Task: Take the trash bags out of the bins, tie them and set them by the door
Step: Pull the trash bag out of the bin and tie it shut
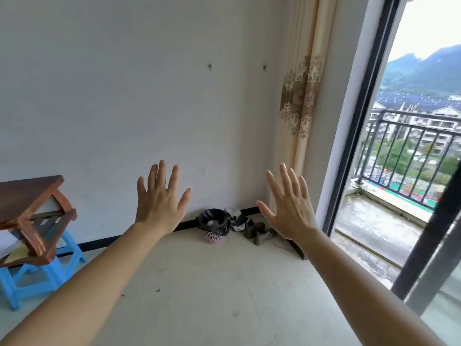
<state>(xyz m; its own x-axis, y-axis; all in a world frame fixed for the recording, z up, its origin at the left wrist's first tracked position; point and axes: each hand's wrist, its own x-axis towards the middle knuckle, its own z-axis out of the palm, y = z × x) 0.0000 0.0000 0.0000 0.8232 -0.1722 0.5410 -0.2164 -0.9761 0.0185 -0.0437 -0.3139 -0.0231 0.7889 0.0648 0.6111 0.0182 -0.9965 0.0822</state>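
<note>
Here we see a small pink bin (213, 236) standing on the floor (212, 283) in the far corner of the room, against the white wall (124, 96) and its dark baseboard. The bin has a perforated, lattice-like side, and only its lower part shows. The rest is covered by a black trash bag (216, 221), whose glossy, crinkled plastic is folded out over the rim and hangs down the outside. Inside the bag's mouth we can make out some pale, greyish rubbish, too small to identify. The bin stands upright, its long axis vertical and its open mouth facing up; the bag follows the same line, open at the top and untied.

Just to the right of the bin lies a jumble of shoes (252, 227), some light and some dark olive, reaching toward the foot of a cream curtain (299, 108) with a brown floral band. Beyond the curtain a dark-framed sliding door (359, 126) opens onto a balcony with a black railing (409, 143).

Our left hand (159, 201) is raised in front of us, back toward the camera, fingers spread wide and holding nothing. Our right hand (290, 206) mirrors it, also splayed and empty. The bin appears between the two hands and well beyond them. At the left edge a brown wooden stool (32, 216) lies tilted on a blue plastic stool (37, 278).
</note>
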